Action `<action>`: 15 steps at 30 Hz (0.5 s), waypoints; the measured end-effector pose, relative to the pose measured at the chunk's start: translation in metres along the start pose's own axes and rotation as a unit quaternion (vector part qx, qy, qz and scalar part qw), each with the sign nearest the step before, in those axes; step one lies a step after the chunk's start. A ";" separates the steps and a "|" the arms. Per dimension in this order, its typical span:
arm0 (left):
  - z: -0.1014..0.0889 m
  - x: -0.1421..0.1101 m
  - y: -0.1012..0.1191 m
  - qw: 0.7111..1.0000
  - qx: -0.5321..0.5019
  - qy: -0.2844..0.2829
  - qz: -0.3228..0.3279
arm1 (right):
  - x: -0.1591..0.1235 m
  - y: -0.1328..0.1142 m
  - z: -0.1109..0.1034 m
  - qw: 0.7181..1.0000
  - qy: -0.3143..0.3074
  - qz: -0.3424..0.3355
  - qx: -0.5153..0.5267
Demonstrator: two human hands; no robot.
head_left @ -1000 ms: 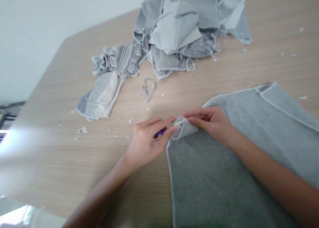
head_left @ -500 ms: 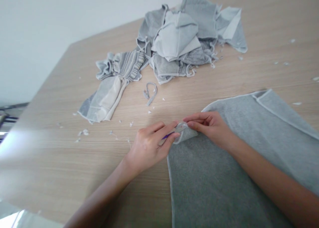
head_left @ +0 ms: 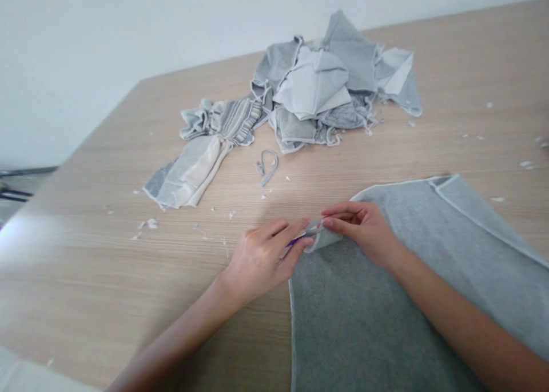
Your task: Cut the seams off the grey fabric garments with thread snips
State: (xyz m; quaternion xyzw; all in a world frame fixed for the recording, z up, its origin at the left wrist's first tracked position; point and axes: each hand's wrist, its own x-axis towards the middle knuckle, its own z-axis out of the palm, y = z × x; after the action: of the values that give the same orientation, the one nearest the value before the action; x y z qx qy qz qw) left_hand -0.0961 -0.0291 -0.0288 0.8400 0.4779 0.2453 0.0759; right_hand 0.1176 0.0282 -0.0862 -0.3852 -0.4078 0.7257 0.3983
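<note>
My left hand point(head_left: 266, 255) is closed around small purple-handled snips point(head_left: 295, 240), mostly hidden by the fingers. Their greyish tip points right, against the white-stitched edge of a folded-over corner of a grey knit fabric panel point(head_left: 355, 300). Just right of the tip, my right hand point(head_left: 362, 229) pinches that corner between thumb and fingers. The panel lies flat on the table beneath my right forearm, its white overlocked edges showing at the left and top. Exactly what the tip touches is too small to make out.
Beyond my hands, a heap of grey fabric pieces point(head_left: 315, 83) lies on the wooden table point(head_left: 107, 255). Striped and grey pieces point(head_left: 193, 163) lie to its left. A curled grey strip point(head_left: 269, 166) and white lint scraps point(head_left: 150, 224) are scattered around. A pale wall stands behind.
The view has tilted upward slightly, so the heap and table sit lower in the picture. Both hands keep their grip at the panel's corner, with the snips' tip shifted only a little.
</note>
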 end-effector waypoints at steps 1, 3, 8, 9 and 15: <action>-0.001 -0.003 0.001 1.000 -0.003 0.011 -0.013 | 0.000 0.001 0.000 1.000 0.003 -0.003 0.004; -0.004 -0.010 0.004 0.998 -0.023 0.036 -0.050 | 0.000 0.002 -0.001 1.000 0.004 -0.013 0.010; 0.003 -0.030 0.017 0.965 -0.150 0.039 -0.212 | -0.001 0.003 0.001 0.999 0.006 -0.047 -0.003; 0.008 -0.030 0.019 0.951 -0.182 0.029 -0.248 | -0.002 0.002 0.003 0.998 0.011 -0.056 -0.006; 0.032 -0.012 0.017 0.923 -0.268 0.009 -0.276 | -0.005 -0.003 0.011 0.990 0.059 -0.121 -0.034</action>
State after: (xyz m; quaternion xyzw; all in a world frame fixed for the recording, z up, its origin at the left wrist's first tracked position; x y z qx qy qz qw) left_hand -0.0729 -0.0446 -0.0549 0.6212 0.6075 0.3410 0.3589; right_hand 0.1104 0.0212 -0.0779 -0.3888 -0.4513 0.6341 0.4931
